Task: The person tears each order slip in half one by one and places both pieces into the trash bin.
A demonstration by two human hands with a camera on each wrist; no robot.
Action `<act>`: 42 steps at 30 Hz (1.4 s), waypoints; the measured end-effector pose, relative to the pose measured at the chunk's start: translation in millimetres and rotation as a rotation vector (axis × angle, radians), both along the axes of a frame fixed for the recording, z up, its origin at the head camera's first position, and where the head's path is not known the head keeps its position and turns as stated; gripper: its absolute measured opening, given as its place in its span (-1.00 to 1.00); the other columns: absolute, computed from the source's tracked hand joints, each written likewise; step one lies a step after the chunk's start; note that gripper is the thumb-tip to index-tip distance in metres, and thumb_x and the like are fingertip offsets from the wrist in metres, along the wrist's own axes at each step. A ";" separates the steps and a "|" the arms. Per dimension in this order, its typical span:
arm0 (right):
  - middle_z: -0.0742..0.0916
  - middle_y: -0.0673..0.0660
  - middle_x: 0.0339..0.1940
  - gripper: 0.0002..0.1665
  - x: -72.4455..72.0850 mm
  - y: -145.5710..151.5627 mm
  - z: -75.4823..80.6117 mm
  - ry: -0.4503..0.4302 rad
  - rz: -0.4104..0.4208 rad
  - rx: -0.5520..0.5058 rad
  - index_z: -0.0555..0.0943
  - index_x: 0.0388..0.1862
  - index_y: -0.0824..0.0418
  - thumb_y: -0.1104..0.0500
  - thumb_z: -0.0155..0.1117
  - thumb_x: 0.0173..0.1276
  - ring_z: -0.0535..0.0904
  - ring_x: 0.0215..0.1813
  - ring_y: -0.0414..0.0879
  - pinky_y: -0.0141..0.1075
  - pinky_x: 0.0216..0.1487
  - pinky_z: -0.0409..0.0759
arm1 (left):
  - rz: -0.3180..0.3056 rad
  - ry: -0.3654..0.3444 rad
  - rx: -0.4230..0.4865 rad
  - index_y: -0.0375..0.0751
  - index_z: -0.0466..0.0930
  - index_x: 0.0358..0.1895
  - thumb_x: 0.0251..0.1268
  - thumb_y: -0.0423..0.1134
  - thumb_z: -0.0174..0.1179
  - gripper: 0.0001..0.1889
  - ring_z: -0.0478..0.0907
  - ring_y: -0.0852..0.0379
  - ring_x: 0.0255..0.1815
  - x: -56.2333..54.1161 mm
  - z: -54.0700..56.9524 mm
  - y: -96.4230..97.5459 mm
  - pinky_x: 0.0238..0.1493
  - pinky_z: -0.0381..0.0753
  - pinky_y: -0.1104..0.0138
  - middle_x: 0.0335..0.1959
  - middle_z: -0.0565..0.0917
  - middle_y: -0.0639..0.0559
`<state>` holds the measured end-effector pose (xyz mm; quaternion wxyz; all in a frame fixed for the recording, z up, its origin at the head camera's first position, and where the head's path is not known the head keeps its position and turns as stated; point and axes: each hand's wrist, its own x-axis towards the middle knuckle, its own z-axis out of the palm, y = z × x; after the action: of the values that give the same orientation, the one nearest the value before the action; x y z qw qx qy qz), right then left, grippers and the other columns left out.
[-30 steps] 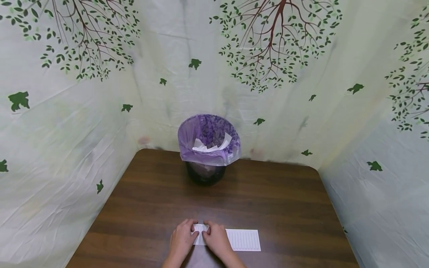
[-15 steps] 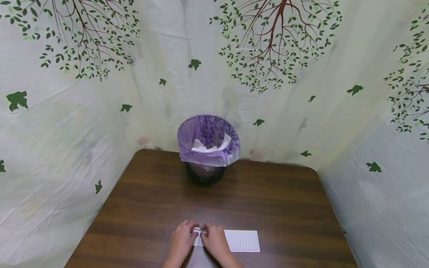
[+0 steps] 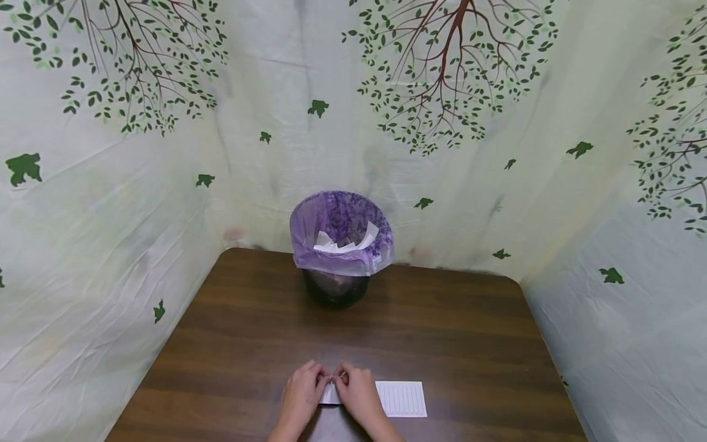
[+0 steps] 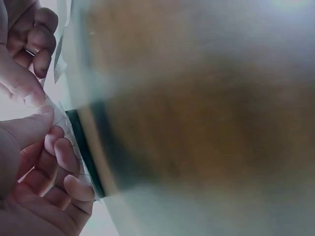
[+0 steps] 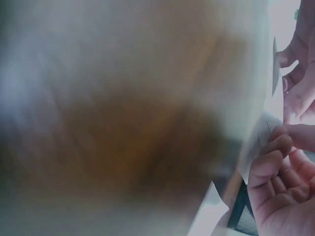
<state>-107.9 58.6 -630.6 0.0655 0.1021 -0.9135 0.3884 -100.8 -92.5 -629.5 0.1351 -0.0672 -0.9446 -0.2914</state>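
Note:
A piece of white paper with printed lines is pinched between my two hands near the front of the table. My left hand grips its upper edge by thumb and finger. Close beside it, my right hand pinches the same edge, the fingertips of both hands almost meeting. In both wrist views, the pinched paper stands tilted behind the fingers. To the right of my right hand lies a flat lined white paper; the hand hides whether the two parts join.
A black bin with a purple plastic liner stands at the back of the brown wooden table. White paper scraps lie in it. Curtains printed with trees and leaves surround the table.
The paper between my hands has been lifted and bent up, so less of its face shows. My fingertips have drawn closer together. The view has shifted slightly.

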 end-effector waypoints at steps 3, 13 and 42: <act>0.57 -0.18 -0.68 -0.91 -4.1 5.3 6.8 -0.010 -0.002 -0.040 0.73 -0.36 0.09 0.24 0.48 0.33 0.27 -0.61 -0.47 -0.52 -0.55 0.27 | -0.024 0.039 0.020 0.02 0.71 -0.43 0.19 -0.30 0.52 -0.83 0.45 0.36 -0.45 -5.2 6.6 2.5 -0.41 0.46 0.36 -0.48 0.54 0.29; 0.68 -0.08 -0.59 -0.90 -14.8 18.9 30.0 -0.069 0.006 -0.250 0.72 -0.37 0.13 0.26 0.43 0.37 0.39 -0.57 -0.46 -0.52 -0.51 0.39 | -0.068 0.096 0.122 0.01 0.72 -0.42 0.20 -0.32 0.53 -0.83 0.49 0.40 -0.42 -17.4 33.7 11.7 -0.35 0.54 0.43 -0.45 0.63 0.29; 0.63 -0.01 -0.59 -0.86 -22.0 43.6 56.6 -0.256 -0.077 -0.574 0.69 -0.28 0.31 0.26 0.31 0.50 0.48 -0.59 -0.29 -0.49 -0.58 0.44 | -0.055 0.161 0.376 -0.06 0.77 -0.43 0.13 -0.41 0.55 -0.83 0.44 0.47 -0.48 -24.9 66.1 23.4 -0.44 0.48 0.50 -0.53 0.65 0.26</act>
<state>-130.0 102.2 -574.1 -0.0092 -0.0048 -0.7705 0.6374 -125.6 -69.0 -563.4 0.2123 -0.0897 -0.8575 -0.4599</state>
